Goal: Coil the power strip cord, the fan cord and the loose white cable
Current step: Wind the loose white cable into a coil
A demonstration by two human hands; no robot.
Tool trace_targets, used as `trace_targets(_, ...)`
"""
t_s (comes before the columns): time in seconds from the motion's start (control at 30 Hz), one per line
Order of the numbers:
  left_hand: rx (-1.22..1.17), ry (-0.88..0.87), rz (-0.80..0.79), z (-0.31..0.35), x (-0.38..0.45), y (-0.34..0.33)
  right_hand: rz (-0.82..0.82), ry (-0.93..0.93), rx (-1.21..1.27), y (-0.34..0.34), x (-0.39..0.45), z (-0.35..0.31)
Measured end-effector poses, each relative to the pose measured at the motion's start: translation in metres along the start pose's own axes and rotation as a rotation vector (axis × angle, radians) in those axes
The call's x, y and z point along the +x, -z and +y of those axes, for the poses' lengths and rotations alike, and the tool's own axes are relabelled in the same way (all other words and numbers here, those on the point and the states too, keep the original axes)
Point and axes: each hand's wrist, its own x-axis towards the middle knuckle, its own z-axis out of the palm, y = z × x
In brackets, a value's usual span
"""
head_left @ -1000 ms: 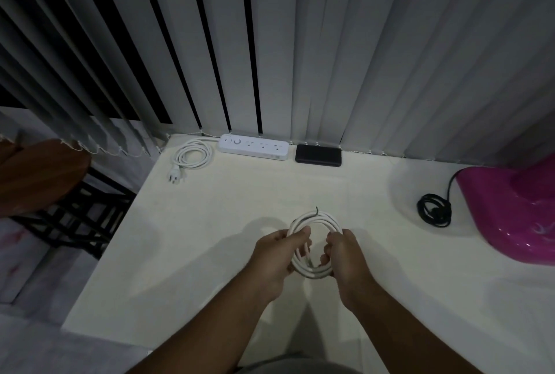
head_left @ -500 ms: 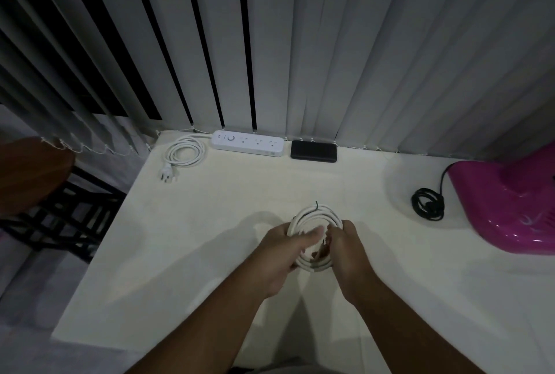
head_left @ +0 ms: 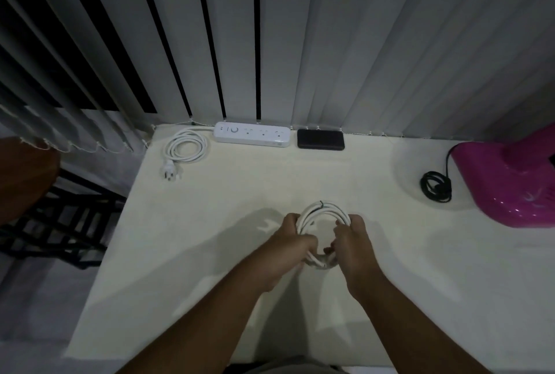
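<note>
Several tidy loops, white cable (head_left: 322, 213)

You have the loose white cable (head_left: 322, 214) wound into a round coil of several loops, lifted at the near middle of the table; its far arc shows clear, with a short dark tip sticking up at the top, while the sides and near arc sit partly hidden. Your power strip cord (head_left: 186, 147) lies flat at the far left corner, coiled in a neat white ring, its plug (head_left: 170, 173) trailing toward you off the coil, its other end running to the white power strip (head_left: 253, 134). Your fan cord (head_left: 436, 186), black, lies in a small tight bundle at the right, just beside the pink fan base (head_left: 510, 184).
</note>
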Motion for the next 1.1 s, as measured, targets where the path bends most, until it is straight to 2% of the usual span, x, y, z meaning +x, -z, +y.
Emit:
trace_targets(0.07, -0.066, 0.057, -0.105, -0.002, 0.001, 0.01, 0.0, -0.003, -0.003, -0.001, 0.0, 0.0)
trace_targets(0.17, -0.011, -0.09, -0.089, -0.006, 0.005, 0.018, -0.015, -0.096, 0.151, -0.002, 0.0, -0.001)
trace_targets(0.23, -0.049, -0.229, -0.002, -0.01, 0.009, 0.016, -0.012, -0.183, 0.302, 0.001, 0.002, -0.004)
trace_targets(0.3, -0.004, -0.35, 0.161, -0.013, 0.011, 0.006, -0.002, -0.248, 0.451, 0.006, 0.005, -0.006)
trace_targets(0.4, 0.106, -0.469, 0.363, -0.01, 0.021, -0.021, 0.018, -0.244, 0.567, 0.015, 0.015, -0.01)
trace_targets(0.5, 0.216, -0.464, 0.464, 0.005, 0.043, -0.052, 0.071, -0.209, 0.542, 0.03, 0.035, -0.017)
trace_targets(0.6, 0.241, -0.394, 0.456, 0.02, 0.072, -0.081, 0.106, -0.158, 0.468, 0.051, 0.065, -0.018)
trace_targets(0.7, 0.212, -0.375, 0.484, 0.035, 0.106, -0.102, 0.138, -0.033, 0.339, 0.073, 0.101, -0.013)
trace_targets(0.83, 0.088, -0.297, 0.66, 0.054, 0.157, -0.122, 0.017, 0.073, 0.218, 0.1, 0.158, -0.009)
trace_targets(0.9, 0.086, -0.293, 0.709, 0.062, 0.184, -0.128, 0.037, 0.108, 0.119, 0.108, 0.189, -0.006)
trace_targets(1.0, 0.201, -0.33, 0.736, 0.073, 0.226, -0.134, 0.13, 0.191, -0.05, 0.113, 0.237, -0.006)
trace_targets(1.1, 0.27, -0.35, 0.668, 0.086, 0.265, -0.137, 0.168, 0.294, -0.126, 0.114, 0.28, -0.015)
